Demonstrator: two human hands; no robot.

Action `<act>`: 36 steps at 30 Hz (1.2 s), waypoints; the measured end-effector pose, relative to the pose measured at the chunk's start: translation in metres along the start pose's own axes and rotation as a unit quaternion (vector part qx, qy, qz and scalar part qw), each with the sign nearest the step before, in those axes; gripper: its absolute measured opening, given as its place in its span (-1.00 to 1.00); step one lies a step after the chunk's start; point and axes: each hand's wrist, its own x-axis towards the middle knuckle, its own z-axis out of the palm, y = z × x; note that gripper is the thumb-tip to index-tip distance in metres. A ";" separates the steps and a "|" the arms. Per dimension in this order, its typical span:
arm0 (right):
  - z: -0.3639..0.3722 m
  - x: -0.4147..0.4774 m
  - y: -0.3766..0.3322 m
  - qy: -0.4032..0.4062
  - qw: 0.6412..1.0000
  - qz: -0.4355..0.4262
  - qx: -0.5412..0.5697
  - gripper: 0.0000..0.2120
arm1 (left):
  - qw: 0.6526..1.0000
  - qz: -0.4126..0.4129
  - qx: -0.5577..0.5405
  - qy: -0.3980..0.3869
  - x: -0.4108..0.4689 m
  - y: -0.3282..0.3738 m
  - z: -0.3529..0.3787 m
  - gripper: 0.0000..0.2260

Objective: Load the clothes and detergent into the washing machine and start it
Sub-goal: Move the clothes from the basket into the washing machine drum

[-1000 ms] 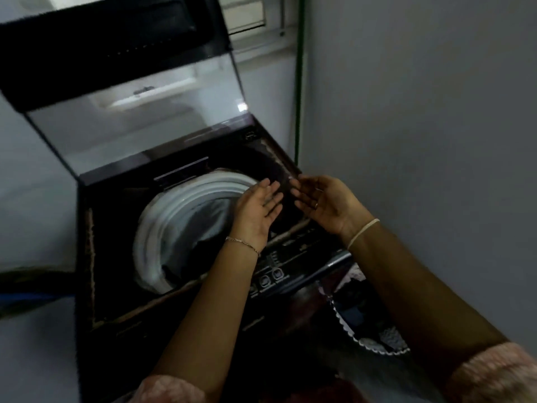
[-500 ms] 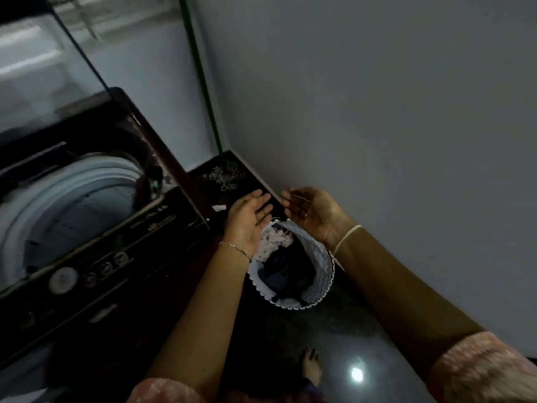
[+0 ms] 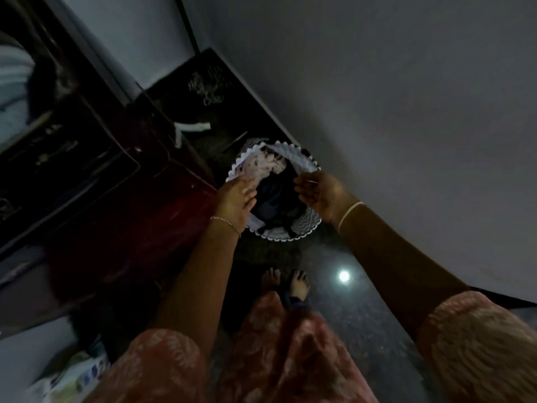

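Clothes heaped in basket, frame centre, on floor. My left hand released, flat over its frame-left rim; right hand loosely curled, apparently empty.

Items you are seeing apart from the job:
1. Grey wall, plain, filling the upper right of your view and running down to the floor.
2. Dark speckled floor, glossy, stretching from under you toward that wall.
3. Round bright reflection, shining on the floor near the wall's foot.
4. Dark vertical strip, running up the wall corner at the top.
5. Dark floor patch below that strip, carrying a pale tangle too blurred for you to identify.
6. White bent strip, lying at the patch's near left edge
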 end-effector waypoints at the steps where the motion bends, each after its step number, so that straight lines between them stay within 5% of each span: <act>1: -0.001 0.017 0.007 0.002 1.000 0.011 -0.013 -0.75 | 1.000 -0.011 -0.003 0.003 0.016 -0.009 -0.005 -0.84; 9: -0.001 0.141 0.071 0.026 0.999 0.022 0.001 -0.61 | 0.996 -0.057 0.066 0.028 0.149 -0.084 -0.027 -0.64; 16: -0.021 0.248 0.133 0.077 0.986 0.056 -0.134 -0.74 | 0.984 -0.081 0.141 0.078 0.234 -0.134 -0.015 -0.86; 21: -0.038 0.301 0.168 0.099 0.984 0.015 -0.149 -0.82 | 0.961 -0.214 0.170 0.040 0.282 -0.160 -0.012 -0.65; 24: -0.043 0.315 0.178 0.081 0.991 0.012 -0.105 -0.63 | 0.957 -0.245 0.148 0.052 0.302 -0.165 -0.012 -0.64; 32: -0.035 0.309 0.166 0.080 0.992 0.030 -0.089 -0.55 | 0.984 -0.129 0.043 0.116 0.314 -0.146 -0.008 -0.58; 36: -0.026 0.289 0.150 0.050 0.994 -0.014 -0.098 -0.56 | 0.991 -0.123 -0.055 0.023 0.288 -0.119 0.007 -0.74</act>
